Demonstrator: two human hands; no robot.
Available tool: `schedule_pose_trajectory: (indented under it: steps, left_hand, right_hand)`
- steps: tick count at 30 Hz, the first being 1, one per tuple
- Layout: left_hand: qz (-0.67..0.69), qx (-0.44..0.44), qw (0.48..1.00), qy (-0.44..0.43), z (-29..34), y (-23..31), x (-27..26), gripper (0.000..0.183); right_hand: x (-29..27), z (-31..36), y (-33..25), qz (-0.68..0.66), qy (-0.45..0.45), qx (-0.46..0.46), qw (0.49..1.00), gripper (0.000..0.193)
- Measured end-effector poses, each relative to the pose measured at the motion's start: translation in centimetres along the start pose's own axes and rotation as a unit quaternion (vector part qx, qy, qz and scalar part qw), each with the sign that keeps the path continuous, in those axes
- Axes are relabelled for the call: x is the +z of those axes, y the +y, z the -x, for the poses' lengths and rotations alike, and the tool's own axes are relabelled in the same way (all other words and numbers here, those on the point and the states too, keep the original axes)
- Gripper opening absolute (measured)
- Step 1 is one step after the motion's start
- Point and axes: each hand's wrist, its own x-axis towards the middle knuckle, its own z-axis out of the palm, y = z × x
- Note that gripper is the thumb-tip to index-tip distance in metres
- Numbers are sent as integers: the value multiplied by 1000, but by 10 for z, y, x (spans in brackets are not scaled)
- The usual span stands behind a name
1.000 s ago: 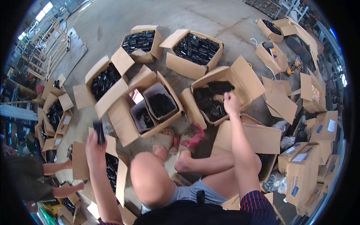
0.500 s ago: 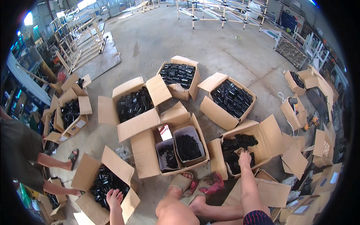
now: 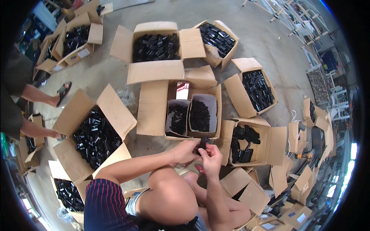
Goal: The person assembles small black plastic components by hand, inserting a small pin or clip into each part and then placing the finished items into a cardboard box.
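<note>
My two hands meet in front of my knees, just short of the middle carton. A small black plastic part (image 3: 203,143) is between them. My left hand (image 3: 185,151) closes on it from the left, its fingers curled. From the right, my right hand (image 3: 211,158) pinches it with thumb and fingers; the exact shape of the part is hidden. Just beyond the hands, the middle carton (image 3: 152,109) holds two grey-lined inner boxes of small black pieces (image 3: 200,115) and a red-and-white packet (image 3: 182,90). To the right, an open carton (image 3: 277,146) contains stacked black parts (image 3: 242,154).
Open cartons of black plastic parts stand around me: a large one (image 3: 71,158) at left, others at the far side (image 3: 156,71) and far right (image 3: 239,96). Flattened cardboard (image 3: 252,196) lies at near right. Another person's leg (image 3: 40,94) stands at the left.
My right hand has left the right-hand carton and my left hand the left-hand carton. They have come together around a black part. The view has turned and tilted downward.
</note>
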Motion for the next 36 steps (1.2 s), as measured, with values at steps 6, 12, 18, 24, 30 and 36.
schedule_pose_trajectory:
  steps: [6,12,18,24,30,36]
  left_hand:
    - [279,30,959,38,-1,-56,6,32]
    - [368,-18,927,68,3,-105,-13,45]
    - [372,-29,924,86,9,-98,-36,37]
    - [400,-12,915,49,18,-99,-37,46]
    - [349,-30,926,142,22,-81,-32,49]
    - [162,-32,967,195,17,-70,-30,51]
  right_hand:
    - [16,-16,-2,-101,-81,46,991,24]
    - [60,-53,5,-57,-158,155,974,41]
    - [65,-91,-2,106,-292,91,946,46]
    - [60,-93,-14,36,-352,159,922,39]
    - [59,-86,-20,-17,-265,173,948,26]
    - [58,-78,-4,-49,-214,185,958,25]
